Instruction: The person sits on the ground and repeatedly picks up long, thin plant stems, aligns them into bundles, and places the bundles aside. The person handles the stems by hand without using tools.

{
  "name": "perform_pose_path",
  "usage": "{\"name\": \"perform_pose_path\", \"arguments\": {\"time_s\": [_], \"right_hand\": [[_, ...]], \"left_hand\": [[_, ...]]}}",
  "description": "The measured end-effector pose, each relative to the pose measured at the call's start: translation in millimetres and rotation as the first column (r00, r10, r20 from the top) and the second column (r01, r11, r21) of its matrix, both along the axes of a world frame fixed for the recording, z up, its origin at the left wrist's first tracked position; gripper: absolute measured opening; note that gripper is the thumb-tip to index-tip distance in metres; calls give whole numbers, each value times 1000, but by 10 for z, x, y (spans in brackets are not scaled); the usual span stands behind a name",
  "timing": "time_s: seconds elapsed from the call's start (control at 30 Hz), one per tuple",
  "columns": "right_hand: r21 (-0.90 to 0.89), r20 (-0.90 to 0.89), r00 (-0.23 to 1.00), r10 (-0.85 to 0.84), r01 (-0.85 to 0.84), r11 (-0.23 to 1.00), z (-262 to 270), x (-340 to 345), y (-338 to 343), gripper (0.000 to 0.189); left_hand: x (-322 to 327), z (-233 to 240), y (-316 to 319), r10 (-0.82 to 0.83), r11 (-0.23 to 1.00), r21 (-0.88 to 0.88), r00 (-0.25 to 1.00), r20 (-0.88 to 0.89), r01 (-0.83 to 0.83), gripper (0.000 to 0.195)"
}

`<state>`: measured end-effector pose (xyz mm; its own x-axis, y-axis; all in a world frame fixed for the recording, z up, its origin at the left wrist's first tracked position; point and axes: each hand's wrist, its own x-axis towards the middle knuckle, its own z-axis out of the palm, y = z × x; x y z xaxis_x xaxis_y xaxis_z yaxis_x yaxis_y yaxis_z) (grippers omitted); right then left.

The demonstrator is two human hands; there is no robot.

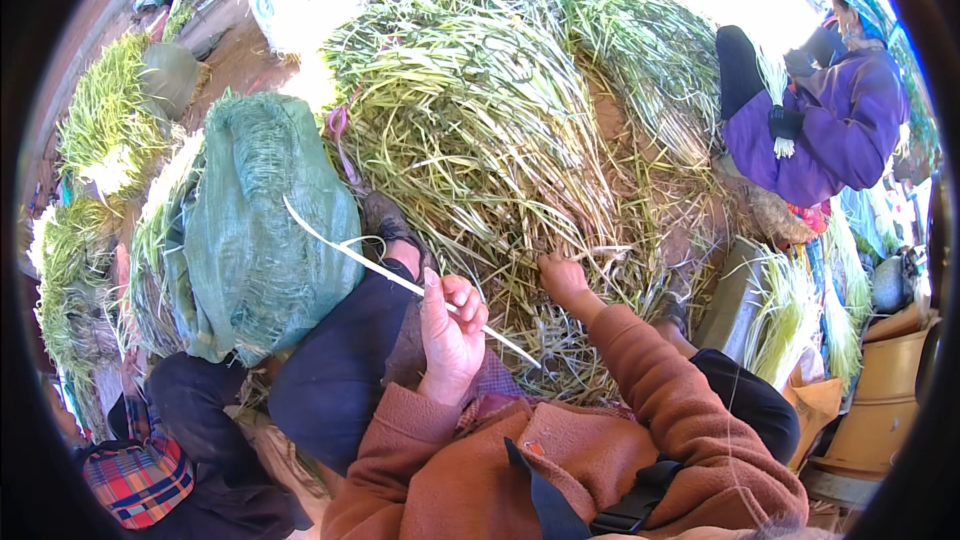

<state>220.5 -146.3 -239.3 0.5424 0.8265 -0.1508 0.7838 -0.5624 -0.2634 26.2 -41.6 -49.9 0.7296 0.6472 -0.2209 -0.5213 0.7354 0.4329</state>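
Between the fingers and thumb of my left hand [453,322] lies a long pale plant stalk [375,268], its white end pointing down to the right and a thin leaf curling off its upper part. My right hand [564,279] reaches down to the lower edge of a large heap of long green and yellowish stalks [480,127]. Its fingers are at the pale stem ends; whether they grip any stalk is hard to tell. Loose leaves and stem scraps [555,345] lie on the ground below it.
A green mesh sack [270,232] stands at the left, close to my leg. Pale stalk bundles [784,307] lean by a grey block [724,300] at the right. A person in purple [840,112] sits at the upper right holding a bundle. Another person's dark-trousered legs [202,420] are at lower left.
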Motion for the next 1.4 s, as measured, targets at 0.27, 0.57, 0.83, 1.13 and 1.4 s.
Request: {"name": "perform_pose_path", "arguments": {"time_s": [0.27,0.57,0.83,1.13,1.4], "right_hand": [[362,-476,853,-216,414,835,656,250,-151,25],[323,-503,850,-157,354,878,1309,290,-386,16],[273,-449,883,-139,283,919,1575,326,-375,8],[403,-863,431,264,272,874,1629,217,-431,12],[342,-883,380,276,117,932,1618,101,-449,15]], "left_hand": [[0,-32,0,-2,1000,-25,1000,-17,2,36],[8,-39,-21,-47,999,-15,999,-15,47,34],[44,-109,-30,-77,997,-17,996,-53,76,32],[188,-449,-37,-120,984,69,895,-429,165,33],[260,-581,-18,-224,970,0,902,-369,241,26]]}}
